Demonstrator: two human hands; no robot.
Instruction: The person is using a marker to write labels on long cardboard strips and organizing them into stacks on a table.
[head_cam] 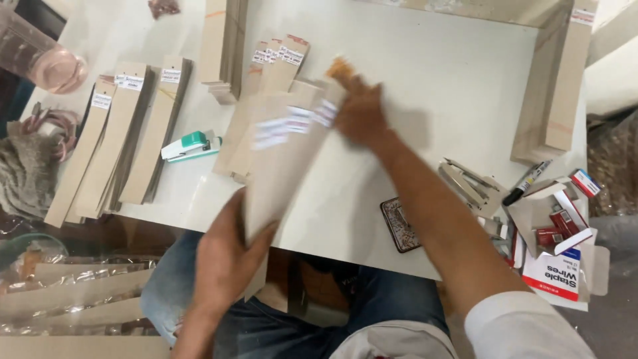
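My left hand [222, 262] grips the near end of a bundle of long tan cardboard strips [286, 156] with small white labels. The bundle slants up to the right over the white table [452, 73]. At the bundle's far end my right hand [359, 110] closes on it, blurred by motion. More labelled strips [276, 63] lie fanned out under and behind the bundle.
Piles of cardboard strips [126, 139] lie at the left, with a green and white stapler [191, 146] beside them. A grey stapler [468, 183], a black marker [528, 183], staple boxes [558, 229] and a small patterned tile [399, 225] sit right. A cardboard frame [555, 86] stands far right.
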